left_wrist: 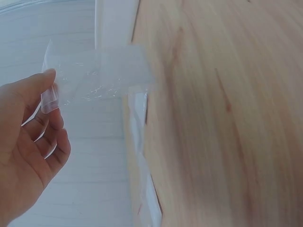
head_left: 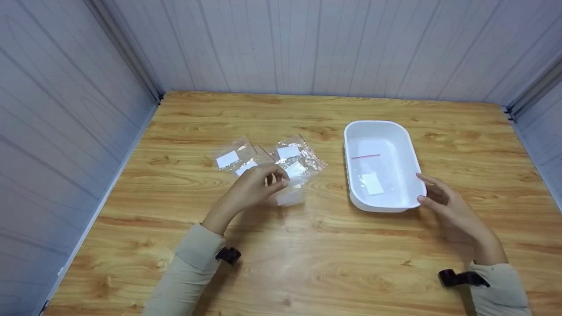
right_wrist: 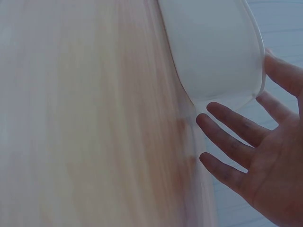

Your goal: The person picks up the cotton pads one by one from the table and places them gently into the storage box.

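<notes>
Left hand (head_left: 254, 186) pinches 1 clear plastic bag (left_wrist: 99, 71) at its edge between thumb and index finger; other fingers loosely curled below. That bag is held up over the worktop (head_left: 333, 263), by the near right side of the loose bags (head_left: 307, 153). Head view partly hides it behind the fingers; left wrist view shows it plainly, see-through and shiny.

Right hand (head_left: 454, 210) is at the near right corner of the white tub (head_left: 380, 205). Thumb and index fingertip touch the rim; the other 3 fingers are straight and spread in right wrist view, wrapped round nothing.

Tub sits upright on the worktop, right of the loose bags and apart from them, long side running away from the person. Inside, on the floor: 1 white card (head_left: 372, 183) toward the near end, thin red line (head_left: 365, 156) farther back, clear film around the card.

Loose bags lie flat and overlap left of the tub; 4 white rectangles (head_left: 227, 159) show among them, exact bag count unclear. Beige sleeves (head_left: 189, 263), 1 black wrist device (head_left: 228, 255) on each arm. Pale panelled walls (head_left: 294, 48) at back and sides.
</notes>
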The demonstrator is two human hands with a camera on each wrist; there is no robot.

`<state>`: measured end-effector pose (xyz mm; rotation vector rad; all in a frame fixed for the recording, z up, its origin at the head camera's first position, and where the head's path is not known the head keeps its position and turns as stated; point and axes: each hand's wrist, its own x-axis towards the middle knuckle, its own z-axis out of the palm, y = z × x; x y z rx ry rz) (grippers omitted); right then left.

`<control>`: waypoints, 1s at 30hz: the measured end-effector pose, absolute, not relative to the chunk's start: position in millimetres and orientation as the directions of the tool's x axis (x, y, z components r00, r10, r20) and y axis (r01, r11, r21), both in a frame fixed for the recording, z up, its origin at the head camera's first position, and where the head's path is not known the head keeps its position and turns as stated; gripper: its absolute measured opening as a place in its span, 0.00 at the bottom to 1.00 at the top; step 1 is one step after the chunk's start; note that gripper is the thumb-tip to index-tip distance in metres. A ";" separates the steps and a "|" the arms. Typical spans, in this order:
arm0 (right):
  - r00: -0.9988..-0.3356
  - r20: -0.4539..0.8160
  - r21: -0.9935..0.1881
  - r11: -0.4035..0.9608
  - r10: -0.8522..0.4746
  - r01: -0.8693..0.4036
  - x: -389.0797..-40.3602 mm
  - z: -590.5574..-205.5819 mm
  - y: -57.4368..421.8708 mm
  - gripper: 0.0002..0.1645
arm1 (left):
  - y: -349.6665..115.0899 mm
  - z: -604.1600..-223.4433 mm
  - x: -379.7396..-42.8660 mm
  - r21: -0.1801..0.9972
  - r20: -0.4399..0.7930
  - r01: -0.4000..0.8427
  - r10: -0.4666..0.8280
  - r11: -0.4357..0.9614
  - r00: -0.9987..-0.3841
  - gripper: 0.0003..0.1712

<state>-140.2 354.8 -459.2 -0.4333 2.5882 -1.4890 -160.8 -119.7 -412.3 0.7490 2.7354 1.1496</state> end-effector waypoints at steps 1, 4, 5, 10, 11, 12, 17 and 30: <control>-0.951 0.036 -0.860 0.475 -0.306 -0.185 -140.2 -458.9 354.9 0.34 | -117.4 -411.0 -161.6 0.688 0.118 0.413 0.470 0.596 -0.875 0.05; -0.950 0.040 -0.860 0.473 -0.308 -0.190 -140.7 -458.7 354.9 0.34 | -110.8 -407.9 -163.9 0.679 0.142 0.433 0.473 0.592 -0.869 0.05; -0.950 0.043 -0.860 0.473 -0.310 -0.193 -141.0 -458.9 354.8 0.34 | -108.8 -406.9 -164.6 0.675 0.154 0.443 0.474 0.590 -0.867 0.05; -0.948 0.055 -0.854 0.476 -0.313 -0.207 -142.0 -459.8 355.1 0.33 | -99.2 -402.9 -167.3 0.666 0.223 0.491 0.478 0.562 -0.850 0.05; -0.949 0.054 -0.854 0.478 -0.312 -0.206 -141.9 -459.7 355.2 0.33 | -97.3 -401.8 -167.5 0.664 0.232 0.496 0.477 0.559 -0.848 0.05; -0.949 0.053 -0.854 0.479 -0.311 -0.205 -141.9 -459.6 355.3 0.33 | -95.4 -400.9 -167.9 0.664 0.241 0.500 0.474 0.556 -0.847 0.05; -0.950 0.045 -0.855 0.480 -0.308 -0.196 -141.8 -459.5 355.9 0.33 | -84.7 -394.8 -168.9 0.653 0.275 0.512 0.455 0.558 -0.847 0.05; -0.952 0.029 -0.850 0.493 -0.306 -0.184 -140.8 -458.6 355.0 0.34 | -55.1 -386.6 -172.2 0.646 0.390 0.574 0.428 0.504 -0.815 0.05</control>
